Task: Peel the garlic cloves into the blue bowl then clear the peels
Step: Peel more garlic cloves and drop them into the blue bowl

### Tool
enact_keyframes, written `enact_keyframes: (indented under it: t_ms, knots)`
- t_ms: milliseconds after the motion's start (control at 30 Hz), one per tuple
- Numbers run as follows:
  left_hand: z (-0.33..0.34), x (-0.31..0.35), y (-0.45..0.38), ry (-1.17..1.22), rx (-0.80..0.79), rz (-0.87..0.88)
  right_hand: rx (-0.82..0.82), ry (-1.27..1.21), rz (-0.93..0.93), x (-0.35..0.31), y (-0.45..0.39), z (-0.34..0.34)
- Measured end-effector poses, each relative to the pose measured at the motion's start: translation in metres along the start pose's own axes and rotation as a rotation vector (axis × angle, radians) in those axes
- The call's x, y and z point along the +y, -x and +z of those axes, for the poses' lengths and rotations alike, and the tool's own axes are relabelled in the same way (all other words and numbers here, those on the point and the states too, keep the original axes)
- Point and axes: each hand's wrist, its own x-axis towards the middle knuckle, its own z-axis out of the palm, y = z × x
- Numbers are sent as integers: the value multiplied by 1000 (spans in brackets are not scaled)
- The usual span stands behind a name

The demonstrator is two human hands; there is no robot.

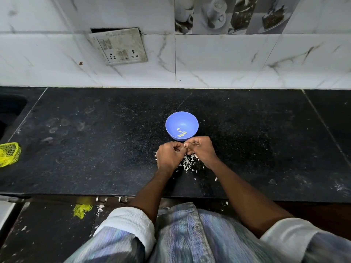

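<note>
Bare countertop [95,158] on both sides — blue bowl [182,124] and peels [188,161] mid-counter.

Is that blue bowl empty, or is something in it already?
Not empty: the blue bowl stands upright with a few pale peeled garlic cloves on its bottom, mostly bare otherwise.

Both bare forearms reach forward from rolled-up sleeves and converge at the middle. The left hand [169,156] and right hand [201,149] meet fingertip to fingertip, fingers curled tight, pinching something small between them that cannot be made out. Knuckles face up.
</note>
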Motion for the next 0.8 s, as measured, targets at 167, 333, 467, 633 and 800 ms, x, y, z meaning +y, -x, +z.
enact_keyframes:
  t_ms: [167,333,467,633,800]
  knots:
    - [0,-1,1,126,3,-19,-6,-22,-10,-2,1,0]
    - [2,-3,1,175,-50,-15,36,100,-23,3,-3,2]
    - [3,-4,1,175,-27,-26,33,145,-19,2,-3,5]
    - [3,-6,1,149,-35,2,47,103,16,3,-2,5]
    - [6,-10,0,142,-17,20,68,96,49,0,-2,7]
